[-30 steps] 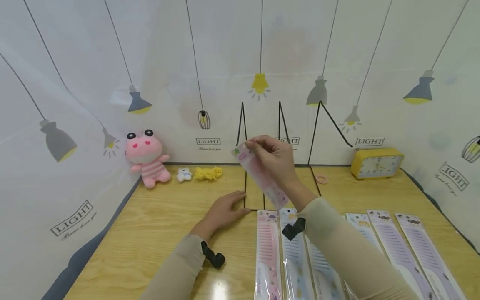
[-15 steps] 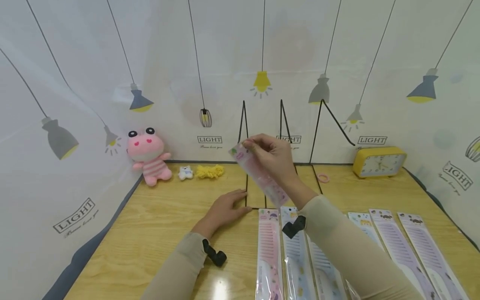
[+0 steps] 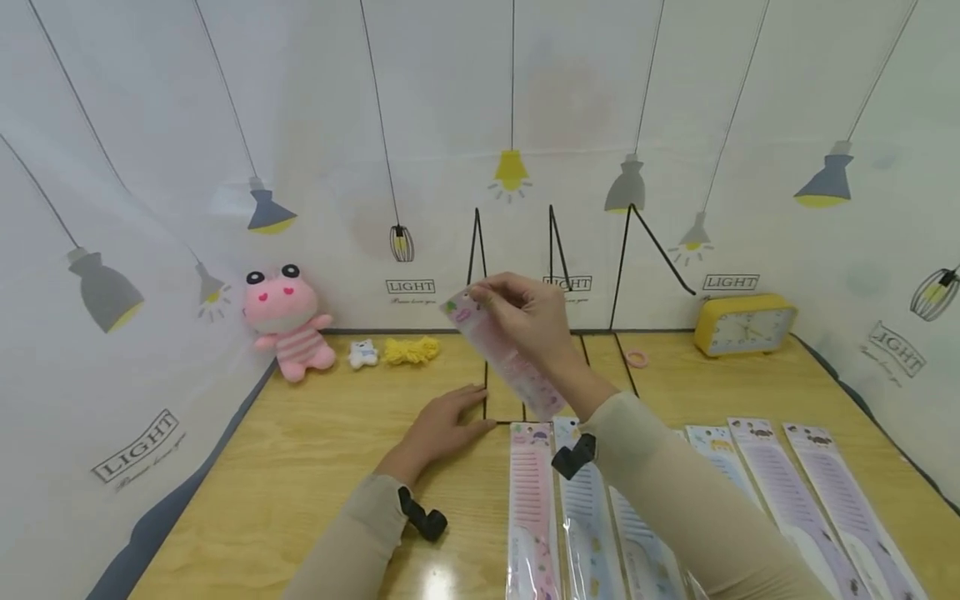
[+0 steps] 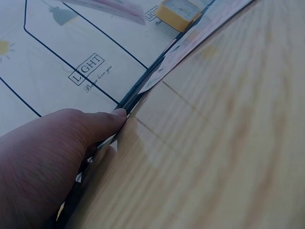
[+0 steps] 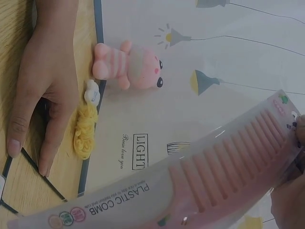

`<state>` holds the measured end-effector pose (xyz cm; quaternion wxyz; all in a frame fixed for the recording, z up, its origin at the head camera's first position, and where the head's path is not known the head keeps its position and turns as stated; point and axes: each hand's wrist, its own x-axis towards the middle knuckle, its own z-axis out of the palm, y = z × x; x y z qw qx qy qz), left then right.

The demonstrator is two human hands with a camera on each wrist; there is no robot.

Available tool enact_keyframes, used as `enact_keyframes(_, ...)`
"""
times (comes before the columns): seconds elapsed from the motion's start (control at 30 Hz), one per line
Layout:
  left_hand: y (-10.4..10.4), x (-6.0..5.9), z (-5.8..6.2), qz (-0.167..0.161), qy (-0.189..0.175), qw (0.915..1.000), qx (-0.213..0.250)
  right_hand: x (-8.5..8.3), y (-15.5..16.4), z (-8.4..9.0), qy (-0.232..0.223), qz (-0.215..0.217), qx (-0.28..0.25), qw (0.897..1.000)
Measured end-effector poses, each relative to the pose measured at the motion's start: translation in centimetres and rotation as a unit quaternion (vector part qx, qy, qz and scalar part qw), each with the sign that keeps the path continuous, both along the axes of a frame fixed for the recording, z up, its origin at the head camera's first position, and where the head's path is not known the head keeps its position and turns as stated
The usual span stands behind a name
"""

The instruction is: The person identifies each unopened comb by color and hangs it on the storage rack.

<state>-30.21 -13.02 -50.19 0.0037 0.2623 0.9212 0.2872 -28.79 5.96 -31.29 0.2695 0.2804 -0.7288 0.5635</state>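
Observation:
My right hand (image 3: pixel 528 325) pinches the top end of a pink plastic comb in a clear packet (image 5: pixel 209 176). The packet slants down to the right, raised above the table in front of a black wire rack (image 3: pixel 662 249). In the right wrist view the comb's teeth and the words PLASTIC COMB show through the wrapping. My left hand (image 3: pixel 442 427) rests on the tabletop with its fingers extended, fingertips right at the rack's front left base wire. In the left wrist view its thumb (image 4: pixel 102 125) lies along the table.
Several packaged combs lie in a row at front right: a pink one (image 3: pixel 532 508), blue ones (image 3: pixel 587 508) and purple ones (image 3: pixel 795 500). Along the back stand a pink plush toy (image 3: pixel 288 321), a small white bear (image 3: pixel 363 353), yellow yarn (image 3: pixel 411 350), a pink ring (image 3: pixel 637 358) and a yellow clock (image 3: pixel 746 325).
My right hand drifts slightly left with the packaged comb, relative to the rack. My left hand stays in place, and the head view shifts a little.

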Motion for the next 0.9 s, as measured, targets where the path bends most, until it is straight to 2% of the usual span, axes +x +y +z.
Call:
enact_keyframes(0.3,0.2,0.2,0.0,0.001,-0.008,1.0000,-0.002,-0.7,-0.1,-0.8,0.055,-0.039,0.008,0.998)
enact_keyframes(0.43,0.1,0.3,0.0,0.005,-0.011,0.9999,-0.004,-1.7,-0.4,-1.2,0.062,-0.045,0.003,0.997)
enact_keyframes(0.57,0.1,0.2,0.1,0.006,-0.013,0.9999,-0.001,-3.4,-0.8,-1.2,0.056,-0.059,-0.001,0.997)
enact_keyframes(0.9,0.1,0.2,0.1,0.003,-0.010,0.9999,-0.002,-7.3,-1.5,-1.3,0.004,-0.102,-0.034,0.994)
